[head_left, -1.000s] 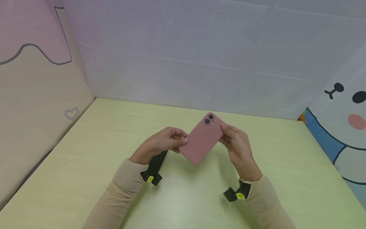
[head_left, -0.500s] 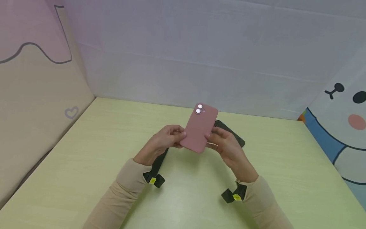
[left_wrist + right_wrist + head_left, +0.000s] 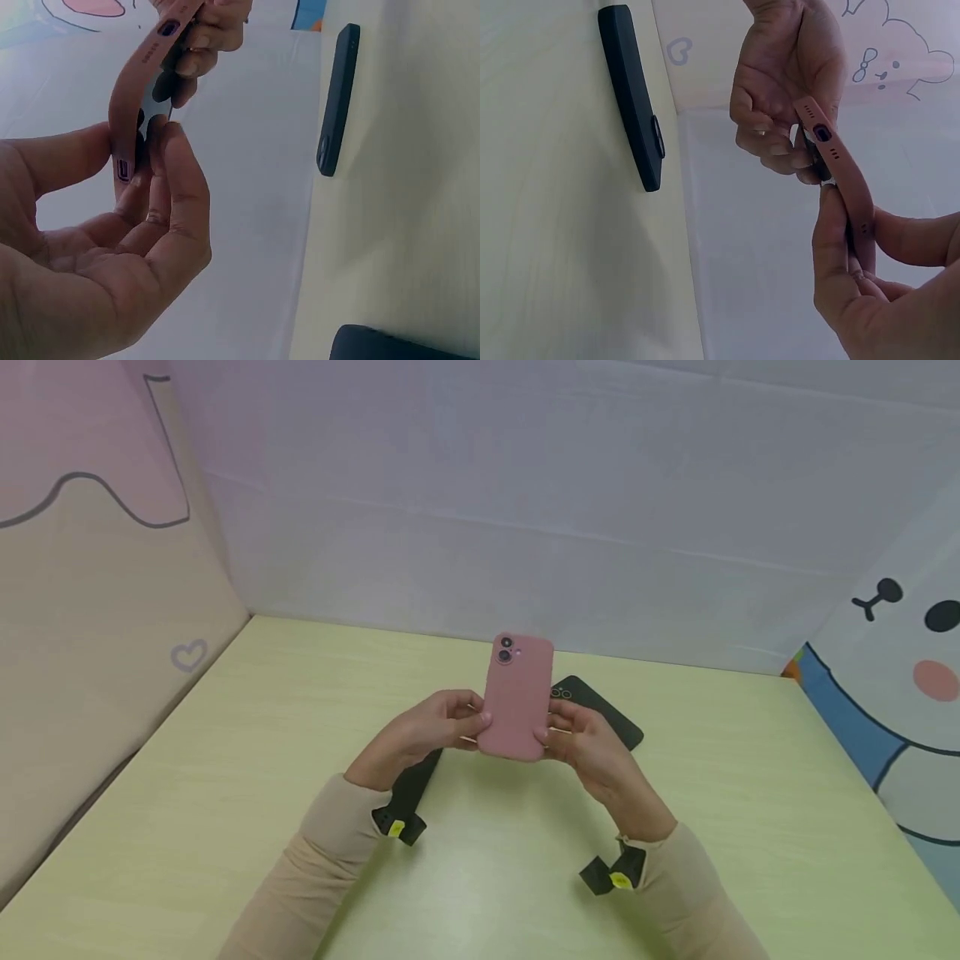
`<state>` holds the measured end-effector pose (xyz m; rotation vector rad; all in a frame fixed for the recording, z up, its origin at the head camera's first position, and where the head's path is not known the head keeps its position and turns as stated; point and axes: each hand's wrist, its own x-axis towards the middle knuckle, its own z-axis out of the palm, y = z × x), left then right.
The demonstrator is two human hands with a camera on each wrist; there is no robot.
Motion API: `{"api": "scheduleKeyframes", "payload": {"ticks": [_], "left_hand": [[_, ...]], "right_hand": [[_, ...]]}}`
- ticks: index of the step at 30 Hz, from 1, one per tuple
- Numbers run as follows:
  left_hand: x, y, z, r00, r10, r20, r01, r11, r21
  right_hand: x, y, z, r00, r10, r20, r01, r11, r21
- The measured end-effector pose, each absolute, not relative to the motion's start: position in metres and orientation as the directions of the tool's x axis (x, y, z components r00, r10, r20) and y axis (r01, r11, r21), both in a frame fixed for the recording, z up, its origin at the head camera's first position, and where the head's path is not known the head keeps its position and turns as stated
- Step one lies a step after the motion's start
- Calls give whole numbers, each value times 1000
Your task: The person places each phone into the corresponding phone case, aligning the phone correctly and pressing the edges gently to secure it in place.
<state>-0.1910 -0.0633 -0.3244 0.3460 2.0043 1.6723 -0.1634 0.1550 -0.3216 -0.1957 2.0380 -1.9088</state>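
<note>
A phone in a pink case (image 3: 517, 702) is held up over the table, nearly upright, its back with two camera lenses facing the head camera. My left hand (image 3: 431, 731) pinches its lower left edge between thumb and fingers. On the lower right edge, my right hand (image 3: 592, 752) pinches it likewise. The left wrist view shows the pink case (image 3: 129, 101) edge-on, fingers behind it over a glossy surface. From the right wrist, the case's bottom edge (image 3: 847, 172) shows its port opening and small holes.
Behind my right hand, a black phone (image 3: 607, 714) lies on the pale table (image 3: 480, 877). Another dark, flat phone-like thing (image 3: 418, 785) lies partly under my left wrist. A light cloth wall (image 3: 480, 527) stands behind the table, with printed cloth at both sides.
The pink phone has turned anticlockwise, from leaning right to nearly upright, and shifted left. My right hand has moved down to its lower right edge. The black phone behind now shows.
</note>
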Motion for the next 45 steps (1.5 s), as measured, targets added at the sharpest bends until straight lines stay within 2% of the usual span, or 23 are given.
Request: {"api": "scheduleKeyframes", "payload": {"ticks": [3,8,12,20,30,38,45], "left_hand": [[-192,-66,-324,-858,474,-198,-102,221,970],[-196,-70,-322,-916,359,-178,-114,191,975],[-198,-75,-322,-939,295,-179,-125,193,973],[-197,-77,-322,-937,301,-179,-121,201,972],[-198,-68,-328,-939,259,-226,-183,181,966],[-198,-60,-340,-926,278,-257,-210,186,960],[-198,-54,-348,-941,230,-248,-202,206,957]], "right_hand": [[-163,157,-322,-918,-360,-166,131,119,-984],[-165,159,-323,-893,-415,-176,131,135,-982],[-166,161,-322,-879,-436,-193,135,162,-978],[-168,167,-321,-855,-473,-213,114,228,-967],[-168,170,-325,-893,-430,-133,-8,312,-950],[-162,164,-334,-939,-334,-78,-113,516,-849],[-156,160,-341,-957,-291,-11,-205,700,-684]]}}
